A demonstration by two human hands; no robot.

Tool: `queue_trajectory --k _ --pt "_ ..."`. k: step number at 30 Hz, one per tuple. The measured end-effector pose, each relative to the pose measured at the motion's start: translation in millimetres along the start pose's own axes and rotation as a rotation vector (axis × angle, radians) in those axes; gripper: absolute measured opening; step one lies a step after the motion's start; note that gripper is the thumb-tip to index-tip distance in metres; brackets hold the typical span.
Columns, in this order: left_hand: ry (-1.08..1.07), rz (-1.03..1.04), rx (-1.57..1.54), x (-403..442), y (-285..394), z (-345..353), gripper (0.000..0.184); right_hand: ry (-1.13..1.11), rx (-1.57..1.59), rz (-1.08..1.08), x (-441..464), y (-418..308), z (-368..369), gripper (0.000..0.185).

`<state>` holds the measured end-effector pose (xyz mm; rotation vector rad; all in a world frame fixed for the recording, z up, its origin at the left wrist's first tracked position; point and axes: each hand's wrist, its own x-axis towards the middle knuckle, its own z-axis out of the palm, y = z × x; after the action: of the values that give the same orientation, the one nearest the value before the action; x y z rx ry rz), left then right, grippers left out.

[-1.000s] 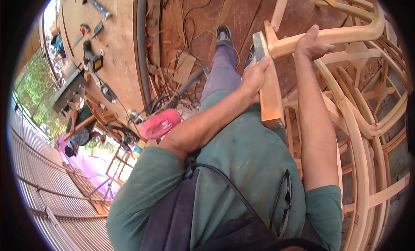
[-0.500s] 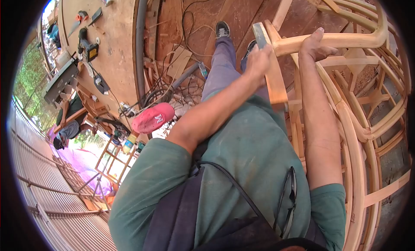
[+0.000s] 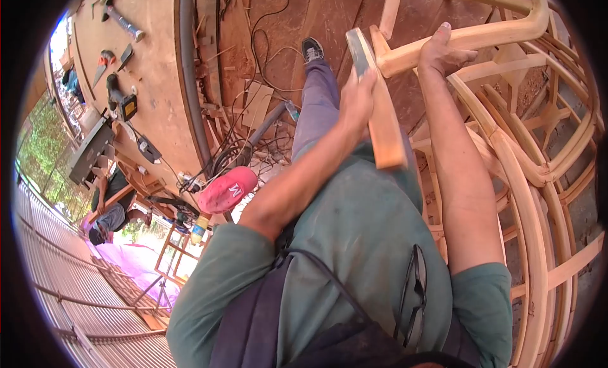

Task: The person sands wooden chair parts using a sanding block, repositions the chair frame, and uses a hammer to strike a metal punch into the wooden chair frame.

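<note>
Wooden block (image 3: 386, 130) in the left hand (image 3: 358, 97), next to a curved wooden rail (image 3: 500, 36) at the right hand (image 3: 437, 55).
The left hand is wrapped tightly around the block, whose grey-faced end juts past the knuckles and whose blurred end points back toward the green shirt (image 3: 367, 241). The right hand is half open, the rail between its thumb and fingers; I cannot tell how firmly it grips. Pale wooden frames (image 3: 532, 241) stand right of that hand; a red cap (image 3: 227, 189) sits near the left forearm.
</note>
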<state>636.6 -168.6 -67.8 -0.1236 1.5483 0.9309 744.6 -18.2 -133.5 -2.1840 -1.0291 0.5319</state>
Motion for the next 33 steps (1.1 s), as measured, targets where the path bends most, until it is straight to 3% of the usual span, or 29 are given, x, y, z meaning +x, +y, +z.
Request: queue_trajectory --k 2,4,5,8,9,11,14,16,19,22,23,24,26,29,33 --pt "-0.004 0.076 0.101 -36.6 4.5 -0.9 0.043 -0.019 -0.039 0.036 -3.4 3.2 -3.1 0.086" --pt "-0.020 0.012 0.118 -15.8 14.2 -3.6 0.046 -0.029 0.000 0.091 -3.1 -9.2 -3.6 0.086" --pt "-0.032 0.049 0.168 20.3 5.9 -11.5 0.046 -0.116 0.039 0.099 -1.1 -11.3 -7.2 0.103" --pt "-0.095 0.104 0.382 44.8 19.3 -18.6 0.053 0.000 -0.112 -0.008 -1.6 -8.6 -1.6 0.100" --pt "-0.101 0.116 0.428 25.6 24.7 -21.5 0.055 0.049 -0.020 0.023 -8.3 -15.5 -3.3 0.075" --pt "-0.077 0.191 0.596 -15.8 41.6 -25.2 0.061 0.001 -0.043 0.025 2.2 -0.1 0.3 0.084" --pt "-0.095 0.280 0.720 -12.0 50.1 -28.7 0.061 -0.057 -0.020 0.060 1.5 0.5 -1.6 0.090" --pt "-0.187 0.176 0.719 14.4 67.4 -18.0 0.061 -0.040 -0.075 0.001 5.4 14.2 3.1 0.093" --pt "-0.215 0.136 0.721 41.4 58.7 -16.5 0.060 -0.006 -0.012 -0.048 -4.0 -3.8 -4.8 0.077" --pt "-0.141 0.334 0.793 -18.0 45.5 -34.7 0.063 0.202 -0.167 -0.099 3.4 42.7 31.7 0.092" --pt "-0.153 0.344 0.637 -33.0 43.4 -27.0 0.067 0.123 -0.066 -0.007 2.9 24.2 19.8 0.105" --pt "-0.092 0.335 0.701 -30.0 41.9 -22.1 0.066 0.097 -0.068 0.019 -1.6 22.5 16.2 0.104" --pt "0.011 0.349 0.836 6.1 48.7 -10.3 0.064 0.079 -0.050 0.068 -0.5 17.3 16.4 0.102" --pt "-0.193 0.285 0.557 104.3 31.2 -17.4 0.050 0.128 0.017 0.010 -0.7 22.7 22.1 0.102" --pt "-0.175 0.425 0.935 152.9 36.2 -24.3 0.040 0.070 0.064 0.096 -2.0 6.4 11.5 0.101"
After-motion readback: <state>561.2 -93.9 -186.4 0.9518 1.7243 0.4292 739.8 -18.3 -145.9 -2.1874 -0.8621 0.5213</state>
